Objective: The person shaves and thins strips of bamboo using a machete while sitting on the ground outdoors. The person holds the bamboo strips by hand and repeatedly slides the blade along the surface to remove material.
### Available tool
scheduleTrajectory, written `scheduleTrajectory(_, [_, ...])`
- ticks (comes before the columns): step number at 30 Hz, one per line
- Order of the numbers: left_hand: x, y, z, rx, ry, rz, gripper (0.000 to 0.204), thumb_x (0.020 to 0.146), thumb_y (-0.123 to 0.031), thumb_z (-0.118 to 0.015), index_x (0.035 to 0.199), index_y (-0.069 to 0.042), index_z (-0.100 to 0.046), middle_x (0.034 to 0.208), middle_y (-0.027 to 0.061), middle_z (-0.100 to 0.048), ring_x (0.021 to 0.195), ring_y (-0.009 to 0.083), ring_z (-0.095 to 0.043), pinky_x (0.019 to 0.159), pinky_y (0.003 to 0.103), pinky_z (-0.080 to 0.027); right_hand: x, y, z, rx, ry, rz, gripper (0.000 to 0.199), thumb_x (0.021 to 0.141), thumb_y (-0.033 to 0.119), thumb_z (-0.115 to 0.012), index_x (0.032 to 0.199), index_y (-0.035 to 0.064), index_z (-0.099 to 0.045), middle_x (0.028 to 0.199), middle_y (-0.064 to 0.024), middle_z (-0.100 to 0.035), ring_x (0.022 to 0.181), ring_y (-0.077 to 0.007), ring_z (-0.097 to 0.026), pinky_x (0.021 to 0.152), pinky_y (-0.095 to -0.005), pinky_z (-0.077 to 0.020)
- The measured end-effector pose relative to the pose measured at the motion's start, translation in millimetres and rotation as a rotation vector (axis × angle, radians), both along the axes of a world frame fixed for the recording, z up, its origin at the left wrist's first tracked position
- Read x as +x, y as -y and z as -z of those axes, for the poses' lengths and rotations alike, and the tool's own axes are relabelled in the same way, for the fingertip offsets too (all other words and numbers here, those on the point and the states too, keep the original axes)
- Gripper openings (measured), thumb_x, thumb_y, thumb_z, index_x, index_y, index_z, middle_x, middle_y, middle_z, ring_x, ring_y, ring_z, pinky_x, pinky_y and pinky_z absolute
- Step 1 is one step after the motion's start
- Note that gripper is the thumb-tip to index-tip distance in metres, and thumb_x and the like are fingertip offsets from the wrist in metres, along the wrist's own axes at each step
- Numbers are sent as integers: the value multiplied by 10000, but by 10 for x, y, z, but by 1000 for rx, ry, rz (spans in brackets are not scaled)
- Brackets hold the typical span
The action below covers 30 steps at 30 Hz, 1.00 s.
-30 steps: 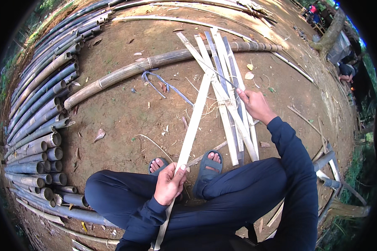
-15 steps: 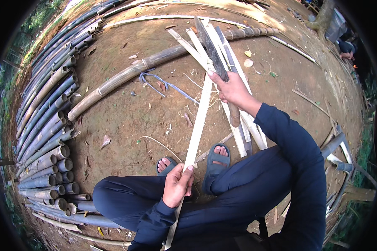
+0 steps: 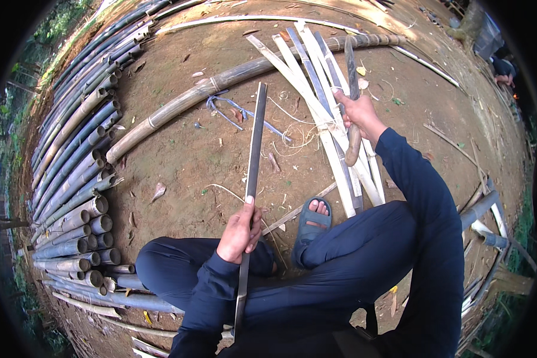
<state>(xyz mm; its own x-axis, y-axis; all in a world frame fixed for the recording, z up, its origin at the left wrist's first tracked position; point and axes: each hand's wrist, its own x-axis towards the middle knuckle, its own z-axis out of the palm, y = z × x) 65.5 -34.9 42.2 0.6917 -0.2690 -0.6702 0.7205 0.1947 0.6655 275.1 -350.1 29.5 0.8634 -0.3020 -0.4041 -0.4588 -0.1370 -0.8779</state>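
My left hand (image 3: 240, 231) grips a long bamboo strip (image 3: 256, 140) near its middle. The strip stands slanted, its dark grey outer skin turned up and a pale edge along its left side. In my right hand (image 3: 359, 113) is a machete (image 3: 351, 71); its dark blade points away from me and its wooden handle sticks out toward me below my fist. Under and beside that hand lies a fanned pile of split bamboo strips (image 3: 334, 152), some pale side up, some dark. The blade is apart from the strip in my left hand.
A long bamboo pole (image 3: 221, 80) lies across the ground ahead. Many cut bamboo poles (image 3: 77, 221) are stacked along the left. Blue twine (image 3: 227, 113) and curly shavings (image 3: 301, 137) lie on the brown soil. More bamboo pieces (image 3: 486, 221) are at the right.
The strip in my left hand has turned from pale face to dark skin and swung upright. My right hand with the machete has moved right, away from the strip.
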Motion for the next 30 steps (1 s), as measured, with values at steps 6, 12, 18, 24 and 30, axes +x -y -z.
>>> scheduleTrajectory(6, [974,-395,-686,-192,220,15,570,1026,-588,-290,967,-68,-517,543,-59,-298,356,51,-260,334,221,-256,-198,-644,-188,198,-112,-397,408,959,340,-652,995,-63,-600,600,52,-362,443,-78,-393,374,-268,-347])
scheduleTrajectory(12, [1870,-898,-1913,-172,721,3,563,1051,-525,-283,1108,-25,-535,603,-63,-308,400,28,-243,353,206,-240,-404,-1174,-626,124,-30,-720,313,963,301,-641,942,-9,-596,595,46,-398,435,-59,-400,374,-263,-339])
scheduleTrajectory(18, [2302,-1300,-2898,-96,934,-21,380,1047,-473,-366,1065,-105,-457,627,-43,-368,423,68,-308,373,227,-282,-647,-1281,-851,192,10,-843,364,971,350,-630,980,-13,-627,534,31,-421,399,-79,-430,382,-279,-372])
scheduleTrajectory(24, [2225,-1396,-3445,-44,1221,-186,303,1075,-374,-347,1038,-87,-436,737,-22,-421,490,64,-375,433,229,-337,-686,-1229,-706,188,56,-809,392,1010,362,-554,1051,-15,-654,512,29,-409,392,-91,-461,384,-296,-397])
scheduleTrajectory(30, [1964,-1244,-3520,43,1464,-519,327,1061,-356,-404,1200,-68,-476,765,-4,-448,597,76,-447,510,235,-392,-659,-1160,-608,83,90,-728,396,1026,359,-509,1028,-1,-673,502,8,-431,401,-110,-481,384,-298,-365])
